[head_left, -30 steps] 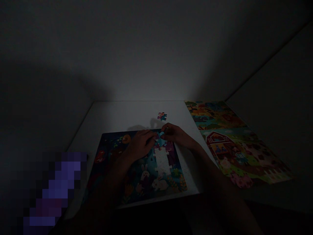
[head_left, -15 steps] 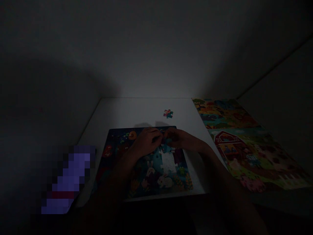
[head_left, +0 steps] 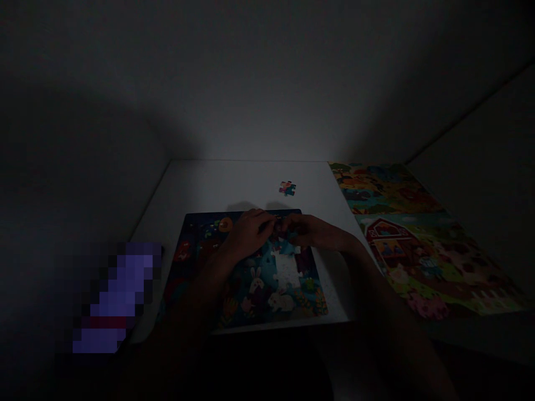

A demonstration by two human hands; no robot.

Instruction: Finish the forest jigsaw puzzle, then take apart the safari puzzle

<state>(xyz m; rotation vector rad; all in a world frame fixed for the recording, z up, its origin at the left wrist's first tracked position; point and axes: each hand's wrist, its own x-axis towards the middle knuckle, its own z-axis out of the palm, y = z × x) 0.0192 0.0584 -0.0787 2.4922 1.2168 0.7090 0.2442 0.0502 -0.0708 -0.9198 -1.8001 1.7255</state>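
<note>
A jigsaw puzzle (head_left: 240,264) with rabbits and plants on a dark blue ground lies flat on the white table. My left hand (head_left: 251,231) arches over its upper middle, fingers bent and pinched together. Facing it from the right, my right hand (head_left: 307,228) has its fingers curled in. Their fingertips meet around a small dark puzzle piece (head_left: 279,225) at the puzzle's upper edge; its outline is mostly hidden in the dim light. Below the right hand, a white gap (head_left: 287,270) shows in the picture.
A loose puzzle piece (head_left: 287,188) lies beyond the puzzle on the white table (head_left: 225,181). To the right are a farm puzzle (head_left: 434,262) and, behind it, an animal puzzle (head_left: 384,186). A blurred purple object (head_left: 121,292) is at the left. Walls rise behind and beside the table.
The whole scene sits slightly higher in the picture. My hands stay together at the puzzle's upper edge, with only small finger movements.
</note>
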